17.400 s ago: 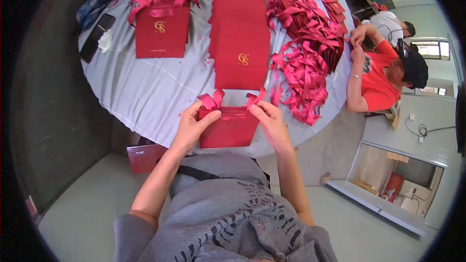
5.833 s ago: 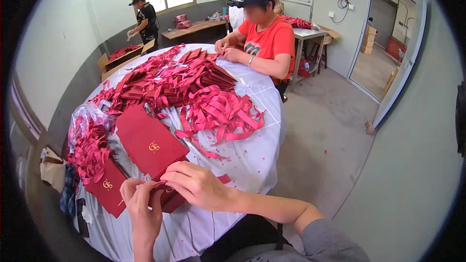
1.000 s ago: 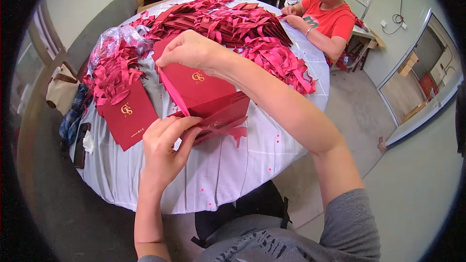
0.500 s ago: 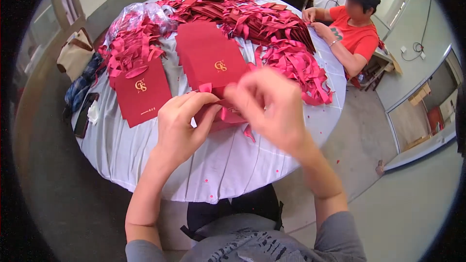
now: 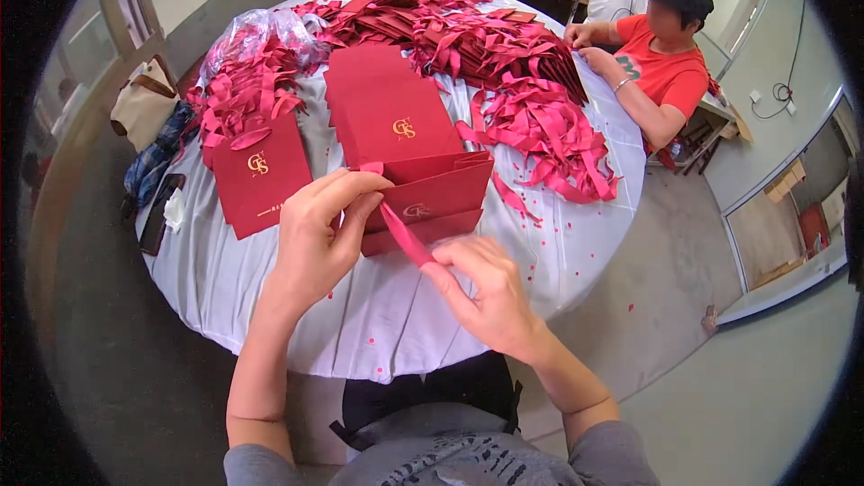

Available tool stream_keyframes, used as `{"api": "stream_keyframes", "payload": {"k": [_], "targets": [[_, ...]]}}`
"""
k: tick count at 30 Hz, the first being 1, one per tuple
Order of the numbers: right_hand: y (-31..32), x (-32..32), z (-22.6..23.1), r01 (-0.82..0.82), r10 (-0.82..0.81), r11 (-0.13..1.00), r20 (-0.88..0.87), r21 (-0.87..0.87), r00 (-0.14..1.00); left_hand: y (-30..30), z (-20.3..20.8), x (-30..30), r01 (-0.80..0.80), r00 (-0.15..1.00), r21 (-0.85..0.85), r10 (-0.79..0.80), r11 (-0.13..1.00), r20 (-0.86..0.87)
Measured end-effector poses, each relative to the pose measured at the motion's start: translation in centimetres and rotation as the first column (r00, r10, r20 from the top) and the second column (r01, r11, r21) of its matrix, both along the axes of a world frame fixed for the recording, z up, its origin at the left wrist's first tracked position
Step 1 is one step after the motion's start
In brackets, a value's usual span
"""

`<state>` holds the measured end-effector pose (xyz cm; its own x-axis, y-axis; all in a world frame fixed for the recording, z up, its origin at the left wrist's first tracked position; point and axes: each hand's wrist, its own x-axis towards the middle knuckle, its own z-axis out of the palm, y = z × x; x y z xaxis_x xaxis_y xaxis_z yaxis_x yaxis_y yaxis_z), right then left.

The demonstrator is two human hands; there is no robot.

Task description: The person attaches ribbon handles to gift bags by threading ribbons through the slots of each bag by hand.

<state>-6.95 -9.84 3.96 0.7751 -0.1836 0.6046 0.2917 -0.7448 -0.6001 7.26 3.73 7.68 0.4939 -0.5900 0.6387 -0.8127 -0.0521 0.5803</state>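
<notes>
A dark red paper gift bag stands partly opened in front of me, its mouth facing up. My left hand pinches the left end of its upper edge, where a pink ribbon passes through. Toward me and to the right the ribbon stretches taut, its free end between the thumb and fingers of my right hand. Just beyond the bag lies a stack of flat red bags with a gold emblem. The spot under my left fingertips is hidden.
Loose pink ribbons are heaped on the right of the white-covered round table. More flat bags lie left, near a phone and a crumpled tissue. A co-worker in a red shirt sits at the far right.
My right hand has come down toward me, drawing the ribbon out straight. The bag's front and open top now show. My left hand stays at its upper left edge.
</notes>
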Motion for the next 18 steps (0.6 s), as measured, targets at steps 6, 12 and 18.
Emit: {"api": "stream_keyframes", "payload": {"k": [6, 12, 18], "targets": [[-0.5, -2.6, -0.6, -0.055, 0.077, 0.985, -0.133, 0.162, 0.988, -0.2, 0.6, -0.1, -0.052, 0.998, 0.073, 0.054, 0.996, -0.035], [-2.4, -5.5, -0.3, -0.051, 0.166, 0.929, -0.288, 0.368, 0.943, -0.8, 1.2, -0.3, -0.213, 0.935, 0.024, 0.197, 0.977, 0.294], [-4.2, -8.0, -0.6, 0.117, -0.019, 0.936, -0.285, 0.331, 0.958, -2.2, 2.9, -0.8, -0.164, 0.867, 0.233, 0.028, 0.959, 0.497]]}}
